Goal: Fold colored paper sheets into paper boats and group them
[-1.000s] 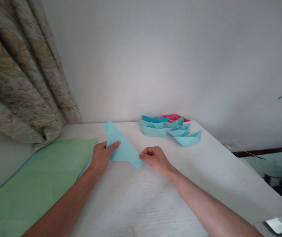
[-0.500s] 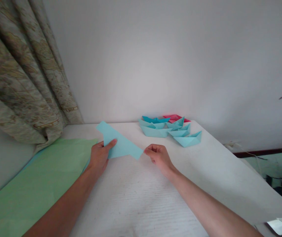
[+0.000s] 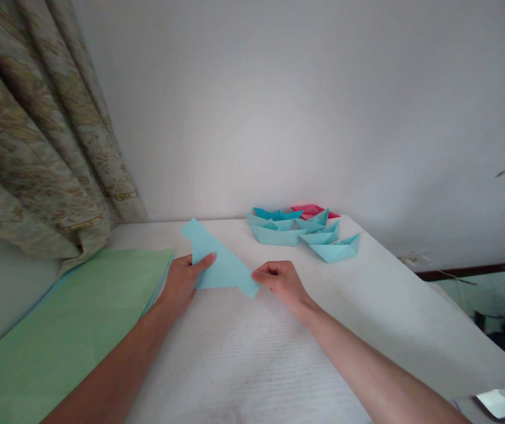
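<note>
Currently a patterned curtain (image 3: 35,135) is hanging at far left, with a green paper sheet (image 3: 71,318) lying beside the white table (image 3: 367,330). The left hand (image 3: 182,282) is partly closed, gripping a folded light-blue paper (image 3: 219,265) over the table, thumb on top. The right hand (image 3: 281,282) is curling, pinching the paper's right corner. Behind, folded paper boats (image 3: 305,232), mostly blue, one pink (image 3: 312,209), are sitting clustered
</note>
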`<state>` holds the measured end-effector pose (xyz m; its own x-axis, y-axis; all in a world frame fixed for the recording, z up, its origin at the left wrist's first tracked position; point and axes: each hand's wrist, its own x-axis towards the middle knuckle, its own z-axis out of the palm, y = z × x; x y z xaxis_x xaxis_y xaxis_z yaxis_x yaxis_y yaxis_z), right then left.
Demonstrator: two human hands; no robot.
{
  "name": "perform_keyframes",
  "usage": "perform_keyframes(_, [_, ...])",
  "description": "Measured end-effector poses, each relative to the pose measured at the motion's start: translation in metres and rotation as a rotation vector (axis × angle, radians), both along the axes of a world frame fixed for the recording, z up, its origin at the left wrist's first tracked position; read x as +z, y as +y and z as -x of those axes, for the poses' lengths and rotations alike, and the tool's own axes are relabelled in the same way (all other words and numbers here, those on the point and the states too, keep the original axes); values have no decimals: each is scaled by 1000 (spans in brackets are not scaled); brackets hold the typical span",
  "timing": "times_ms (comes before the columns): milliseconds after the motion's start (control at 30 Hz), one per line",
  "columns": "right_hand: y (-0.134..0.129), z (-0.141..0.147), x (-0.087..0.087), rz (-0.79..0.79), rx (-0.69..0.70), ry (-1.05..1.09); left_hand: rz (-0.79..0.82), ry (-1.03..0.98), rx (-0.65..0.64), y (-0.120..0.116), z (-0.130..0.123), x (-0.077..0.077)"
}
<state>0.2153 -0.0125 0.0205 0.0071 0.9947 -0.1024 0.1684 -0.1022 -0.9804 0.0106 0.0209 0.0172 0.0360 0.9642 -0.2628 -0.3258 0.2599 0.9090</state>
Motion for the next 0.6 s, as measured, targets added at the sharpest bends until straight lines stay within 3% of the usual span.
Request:
perform_keyframes(333, [-1,3,0,-26,43,-43,-73,158,-374,-11,-2,-7])
perform_keyframes(600, [-2,4,1,6,47,-8,-64,169,-441,-12,-4,-5])
